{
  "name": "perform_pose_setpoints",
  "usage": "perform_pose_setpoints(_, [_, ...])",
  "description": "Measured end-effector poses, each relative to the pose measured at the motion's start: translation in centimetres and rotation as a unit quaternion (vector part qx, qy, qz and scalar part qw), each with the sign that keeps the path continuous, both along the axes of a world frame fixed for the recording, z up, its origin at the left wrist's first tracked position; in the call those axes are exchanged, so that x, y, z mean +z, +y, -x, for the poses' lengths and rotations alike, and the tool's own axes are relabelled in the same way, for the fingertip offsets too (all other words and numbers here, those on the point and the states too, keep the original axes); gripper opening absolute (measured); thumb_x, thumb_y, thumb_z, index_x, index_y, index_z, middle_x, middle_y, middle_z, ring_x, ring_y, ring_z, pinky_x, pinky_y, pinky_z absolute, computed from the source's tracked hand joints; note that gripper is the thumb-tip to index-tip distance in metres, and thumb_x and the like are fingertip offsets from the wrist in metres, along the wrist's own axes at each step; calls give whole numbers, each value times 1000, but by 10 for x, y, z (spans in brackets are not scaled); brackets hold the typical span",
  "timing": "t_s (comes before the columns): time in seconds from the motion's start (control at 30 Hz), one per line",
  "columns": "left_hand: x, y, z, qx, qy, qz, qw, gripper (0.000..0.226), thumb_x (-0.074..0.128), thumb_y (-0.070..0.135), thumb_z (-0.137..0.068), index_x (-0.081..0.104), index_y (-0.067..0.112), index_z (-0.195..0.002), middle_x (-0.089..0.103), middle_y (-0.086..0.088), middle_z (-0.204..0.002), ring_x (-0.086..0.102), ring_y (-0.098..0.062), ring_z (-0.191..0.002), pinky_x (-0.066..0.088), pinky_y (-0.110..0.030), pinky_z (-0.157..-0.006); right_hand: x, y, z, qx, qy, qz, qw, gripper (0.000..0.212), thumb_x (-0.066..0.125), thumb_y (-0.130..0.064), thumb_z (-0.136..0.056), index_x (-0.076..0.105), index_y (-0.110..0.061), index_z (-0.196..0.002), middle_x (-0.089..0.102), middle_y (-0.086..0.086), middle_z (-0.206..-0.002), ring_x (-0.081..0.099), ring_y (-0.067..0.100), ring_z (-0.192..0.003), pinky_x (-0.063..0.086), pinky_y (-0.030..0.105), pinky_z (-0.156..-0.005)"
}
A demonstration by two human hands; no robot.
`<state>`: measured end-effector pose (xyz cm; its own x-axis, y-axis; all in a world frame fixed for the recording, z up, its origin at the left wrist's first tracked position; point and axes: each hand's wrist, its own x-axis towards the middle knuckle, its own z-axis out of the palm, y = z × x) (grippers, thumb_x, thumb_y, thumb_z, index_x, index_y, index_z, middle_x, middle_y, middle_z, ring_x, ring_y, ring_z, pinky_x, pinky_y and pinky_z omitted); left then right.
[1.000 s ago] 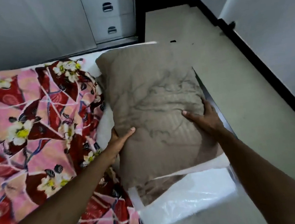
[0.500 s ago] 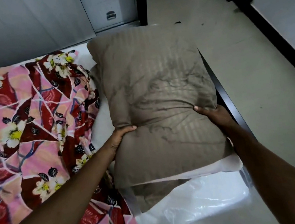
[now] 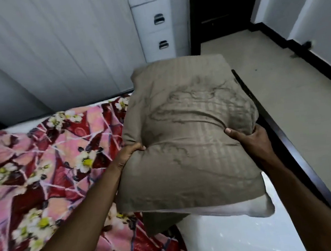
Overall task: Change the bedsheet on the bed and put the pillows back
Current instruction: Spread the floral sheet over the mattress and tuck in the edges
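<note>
Far left: floral bedsheet [image 3: 42, 170], rumpled across the mattress [image 3: 245, 240], not yet pulled flat or tucked. Left of centre: left hand [image 3: 129, 153] pinching a fold of the brown pillow [image 3: 189, 143] at its left edge, thumb on top, fingers hidden behind. Centre: pillow raised on end above the right side of the mattress, white inner protruding past the cover's lower edge; contact with the mattress below impossible to judge. Right of centre: right hand [image 3: 251, 142] gripping the opposite edge likewise. Far right: dark bed frame [image 3: 291, 148], then floor [image 3: 290, 90]. Probable step: lifting the pillow clear to free the mattress for the sheet. For a sound carry: grip deep enough to catch filling, not cover alone; hold both sides level; set down off the loose sheet.
</note>
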<state>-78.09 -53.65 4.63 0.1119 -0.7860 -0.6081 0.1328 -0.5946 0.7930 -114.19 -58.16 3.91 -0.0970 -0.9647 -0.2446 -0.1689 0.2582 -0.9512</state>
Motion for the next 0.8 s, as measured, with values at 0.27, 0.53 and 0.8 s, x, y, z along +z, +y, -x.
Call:
perform_pose_setpoints(0.27, [84, 98, -207, 94, -120, 40, 988, 32, 62, 9, -67, 67, 19, -37, 63, 10, -47, 59, 0, -46, 47, -18, -60, 39, 42, -237, 68, -13, 52, 996, 83, 90, -68, -49, 64, -33, -119, 73, -15, -111, 69, 3, -102, 56, 32, -92])
perform_pose_setpoints(0.53, [24, 186, -397, 157, -313, -71, 934, 40, 65, 1, -81, 64, -3, -121, 66, -12, -121, 59, -27, -109, 45, -35, -92, -21, 150, -435, 104, 30, -41, 993, 88, 84, -77, -48, 51, -32, -117, 68, -8, -118, 65, 18, -108, 51, 36, -96])
perform_pose_setpoints(0.8, [-96, 223, -376, 211, -554, 23, 805, 66, 40, 11, -72, 53, 9, -137, 60, -25, -121, 55, -44, -109, 47, -50, -90, -126, 179, -414, 202, 21, -85, 975, 51, 78, -58, -78, 58, -42, -123, 69, -21, -110, 65, -5, -98, 49, 14, -78])
